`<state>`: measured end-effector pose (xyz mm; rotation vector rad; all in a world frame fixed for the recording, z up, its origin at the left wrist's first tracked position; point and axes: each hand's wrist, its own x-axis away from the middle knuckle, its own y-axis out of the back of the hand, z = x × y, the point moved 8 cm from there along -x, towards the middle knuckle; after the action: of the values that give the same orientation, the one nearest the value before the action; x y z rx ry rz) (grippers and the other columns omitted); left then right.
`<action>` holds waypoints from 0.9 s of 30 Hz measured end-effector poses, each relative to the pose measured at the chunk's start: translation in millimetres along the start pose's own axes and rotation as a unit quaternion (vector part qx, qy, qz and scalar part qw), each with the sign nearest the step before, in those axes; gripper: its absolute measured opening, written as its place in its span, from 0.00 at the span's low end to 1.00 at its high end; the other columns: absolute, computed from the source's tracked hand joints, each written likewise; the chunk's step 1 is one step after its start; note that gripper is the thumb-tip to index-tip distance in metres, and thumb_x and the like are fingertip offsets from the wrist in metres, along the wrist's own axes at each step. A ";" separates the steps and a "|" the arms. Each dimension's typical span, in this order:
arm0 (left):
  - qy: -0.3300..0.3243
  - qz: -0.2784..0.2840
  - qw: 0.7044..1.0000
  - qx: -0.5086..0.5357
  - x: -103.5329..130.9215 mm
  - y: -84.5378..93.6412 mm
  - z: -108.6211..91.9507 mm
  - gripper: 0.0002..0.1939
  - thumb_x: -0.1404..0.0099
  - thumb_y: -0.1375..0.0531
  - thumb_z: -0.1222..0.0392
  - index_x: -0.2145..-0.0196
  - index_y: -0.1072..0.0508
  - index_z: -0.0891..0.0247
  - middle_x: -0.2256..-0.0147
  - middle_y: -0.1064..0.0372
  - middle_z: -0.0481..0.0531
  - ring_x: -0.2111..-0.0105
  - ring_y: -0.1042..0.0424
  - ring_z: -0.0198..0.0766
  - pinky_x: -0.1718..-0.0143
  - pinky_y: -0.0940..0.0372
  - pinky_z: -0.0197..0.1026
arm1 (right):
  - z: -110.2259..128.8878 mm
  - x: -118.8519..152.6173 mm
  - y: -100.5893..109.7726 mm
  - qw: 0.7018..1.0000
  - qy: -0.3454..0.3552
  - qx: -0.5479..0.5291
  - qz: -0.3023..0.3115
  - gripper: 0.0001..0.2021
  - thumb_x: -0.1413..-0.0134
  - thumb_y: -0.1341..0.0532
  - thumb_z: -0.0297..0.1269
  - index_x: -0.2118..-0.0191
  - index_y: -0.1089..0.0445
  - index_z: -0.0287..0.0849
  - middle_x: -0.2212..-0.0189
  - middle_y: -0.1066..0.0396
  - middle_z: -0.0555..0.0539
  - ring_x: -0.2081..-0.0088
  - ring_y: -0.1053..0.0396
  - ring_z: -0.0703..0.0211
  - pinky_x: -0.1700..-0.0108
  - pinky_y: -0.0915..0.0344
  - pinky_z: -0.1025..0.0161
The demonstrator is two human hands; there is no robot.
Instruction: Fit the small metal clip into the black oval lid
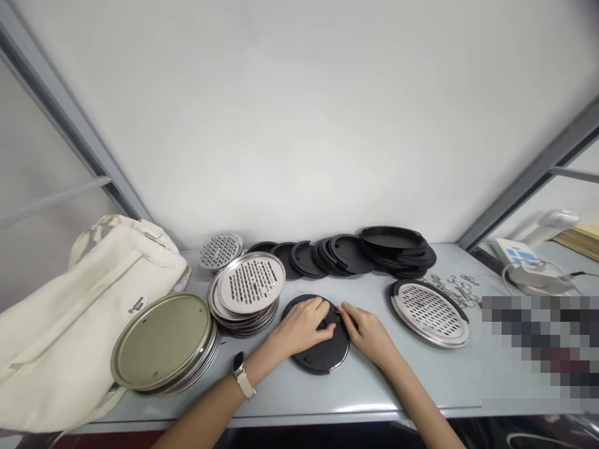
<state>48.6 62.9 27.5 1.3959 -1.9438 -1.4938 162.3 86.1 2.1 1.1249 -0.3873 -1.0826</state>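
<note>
A black round plate [322,355] with a raised rim lies on the table in front of me. My left hand [306,324] rests over its upper part, fingers curled and gripping it, with a watch on the wrist. At the plate's upper right edge, my right hand [365,330] pinches a small metal ring-like piece [336,309] between thumb and finger; its exact shape is mostly hidden. To the right lies a round metal grater [429,313] with a black rim along part of its edge. Small loose metal hooks [461,290] are scattered behind it.
Left of the plate stand a stack of metal grater discs [253,284] and a stack of olive-green round lids [163,340]. Smaller grater discs [219,251] and a row of black round plates [353,254] line the wall. A cream bag [88,312] and a white device [521,255] flank the table.
</note>
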 end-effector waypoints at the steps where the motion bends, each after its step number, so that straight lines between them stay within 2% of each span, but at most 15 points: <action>1: -0.006 0.004 1.000 -0.012 0.2 0.0 -1.0 0.06 0.38 0.41 0.60 0.66 0.37 0.62 0.68 0.38 0.49 0.66 0.35 0.39 0.65 0.39 0.39 | 0.6 0.1 0.7 1.000 0.002 0.001 -0.005 0.13 0.36 0.55 0.37 0.70 0.39 0.44 0.79 0.33 0.50 0.78 0.35 0.59 0.73 0.45 0.66; 7: -0.017 0.018 0.999 -0.033 2.3 0.4 -5.1 0.05 0.36 0.44 0.59 0.65 0.36 0.62 0.68 0.35 0.49 0.67 0.33 0.39 0.67 0.41 0.38 | 2.1 1.0 1.7 1.000 0.001 0.007 -0.018 0.13 0.36 0.55 0.37 0.70 0.40 0.44 0.81 0.34 0.51 0.79 0.35 0.60 0.74 0.46 0.66; 15: 0.026 0.027 0.998 -0.057 2.8 -0.5 -1.7 0.09 0.36 0.44 0.56 0.60 0.38 0.61 0.66 0.32 0.51 0.66 0.29 0.43 0.67 0.40 0.39 | 5.7 3.3 0.1 1.000 0.024 0.012 -0.016 0.10 0.38 0.55 0.34 0.67 0.40 0.44 0.79 0.33 0.50 0.77 0.35 0.59 0.73 0.45 0.66; 27: 0.068 0.013 0.993 -0.092 5.2 1.8 2.2 0.07 0.34 0.48 0.57 0.61 0.39 0.62 0.67 0.31 0.52 0.68 0.28 0.44 0.70 0.41 0.39 | 6.2 5.0 -1.0 0.999 0.014 -0.023 -0.045 0.11 0.35 0.56 0.38 0.66 0.41 0.45 0.75 0.33 0.50 0.75 0.33 0.59 0.71 0.41 0.66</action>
<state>43.7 59.7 26.6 1.3493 -1.6921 -1.4825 159.6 78.6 2.6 1.1245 -0.2904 -1.1477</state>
